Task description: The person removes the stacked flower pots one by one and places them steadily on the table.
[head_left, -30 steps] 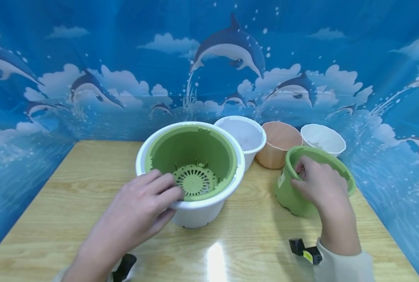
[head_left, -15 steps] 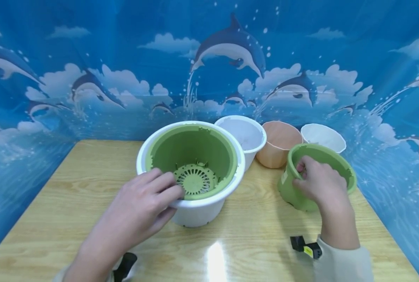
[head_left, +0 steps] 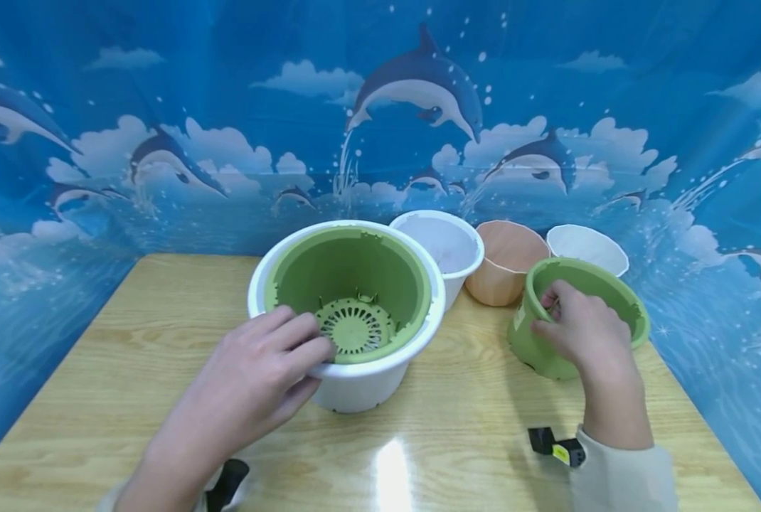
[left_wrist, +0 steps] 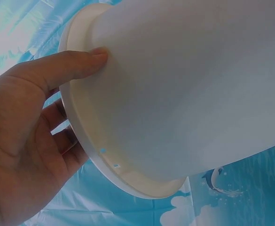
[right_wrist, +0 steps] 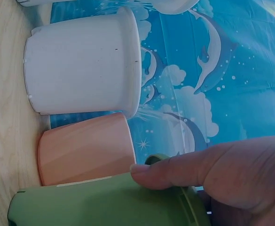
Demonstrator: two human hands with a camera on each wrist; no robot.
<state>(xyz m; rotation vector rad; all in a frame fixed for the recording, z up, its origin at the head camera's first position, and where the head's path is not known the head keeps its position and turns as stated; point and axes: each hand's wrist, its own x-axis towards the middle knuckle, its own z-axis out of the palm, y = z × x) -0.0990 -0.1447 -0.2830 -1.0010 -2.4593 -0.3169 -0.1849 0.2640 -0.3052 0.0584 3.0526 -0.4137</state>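
Note:
A large white flower pot (head_left: 361, 387) stands left of the table's middle, with a green pot (head_left: 348, 263) nested in it; slots pierce the green floor. My left hand (head_left: 252, 373) grips the near-left rim, fingers over the edge. In the left wrist view the thumb (left_wrist: 76, 66) presses the white outer wall. At the right, my right hand (head_left: 588, 327) pinches the left rim of a smaller green flower pot (head_left: 540, 352), which leans slightly. The right wrist view shows the thumb (right_wrist: 165, 172) on its outside; the other fingertips there are mostly hidden.
Behind, in a row, stand a white pot (head_left: 454, 284), an orange pot (head_left: 496, 284) and a white faceted pot (head_left: 588, 249). The smaller green pot partly covers the last two. A blue dolphin curtain (head_left: 227, 85) hangs behind the wooden table (head_left: 131, 341).
The smaller green pot has shifted a little away from me and to the right, with my right hand still on its rim. The left hand and large pot stay nearly still.

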